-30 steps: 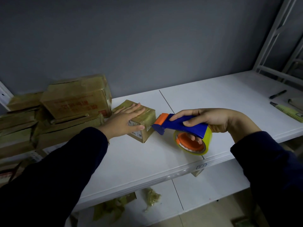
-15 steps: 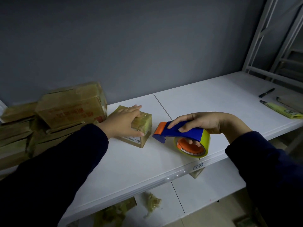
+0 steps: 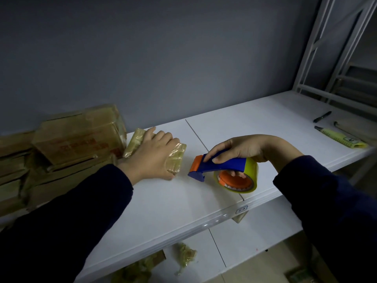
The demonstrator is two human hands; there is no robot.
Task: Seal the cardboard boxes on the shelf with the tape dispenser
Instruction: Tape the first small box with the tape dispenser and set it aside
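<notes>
A small tape-wrapped cardboard box (image 3: pixel 177 155) lies on the white shelf (image 3: pixel 173 205). My left hand (image 3: pixel 152 155) lies over its top, fingers curled over the far side and thumb at the near corner, gripping it. My right hand (image 3: pixel 244 149) holds the blue and orange tape dispenser (image 3: pixel 222 167) by its handle, a yellowish tape roll hanging under it. The dispenser's orange nose sits just right of the box, a small gap between them.
A stack of taped cardboard boxes (image 3: pixel 77 137) fills the shelf's left end. A black pen (image 3: pixel 322 116) and a yellow-green utility knife (image 3: pixel 340 137) lie at the far right. Crumpled tape scraps (image 3: pixel 183 256) lie on the lower shelf. White rack posts (image 3: pixel 326 48) rise at right.
My left hand went from lying flat on the small box to gripping it, and the box has turned and shifted. The dispenser has stayed close beside it.
</notes>
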